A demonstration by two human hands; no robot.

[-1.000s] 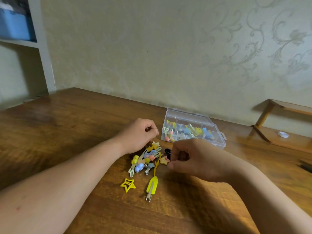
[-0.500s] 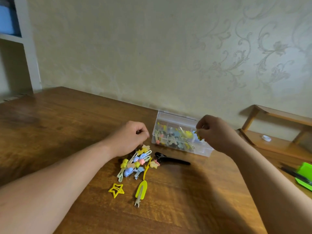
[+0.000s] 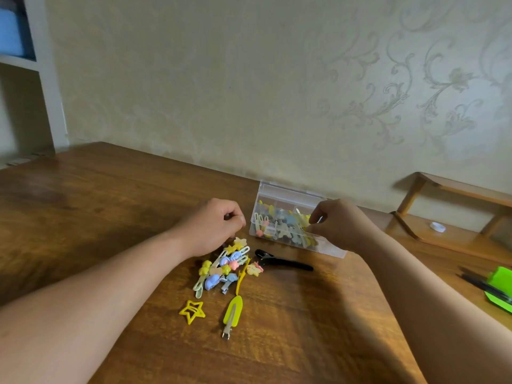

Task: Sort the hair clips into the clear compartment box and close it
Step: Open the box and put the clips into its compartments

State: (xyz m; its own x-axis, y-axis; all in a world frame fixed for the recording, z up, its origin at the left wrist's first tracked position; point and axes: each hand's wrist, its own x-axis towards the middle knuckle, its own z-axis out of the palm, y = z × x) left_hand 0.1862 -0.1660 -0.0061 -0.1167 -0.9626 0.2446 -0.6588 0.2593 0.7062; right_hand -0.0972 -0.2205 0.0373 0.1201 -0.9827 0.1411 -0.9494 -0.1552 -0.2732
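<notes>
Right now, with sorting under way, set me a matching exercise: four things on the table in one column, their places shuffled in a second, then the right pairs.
1. yellow star clip
2. black clip
3. clear compartment box
4. green object

A. farthest from the camera
B. right edge of the view
C. near side, left of the long yellow clip
D. right of the pile, in front of the box

Pairs: 1-C, 2-D, 3-A, 4-B

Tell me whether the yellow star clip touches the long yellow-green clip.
Apart. The head view shows bare table between the yellow star clip and the long yellow-green clip.
</notes>
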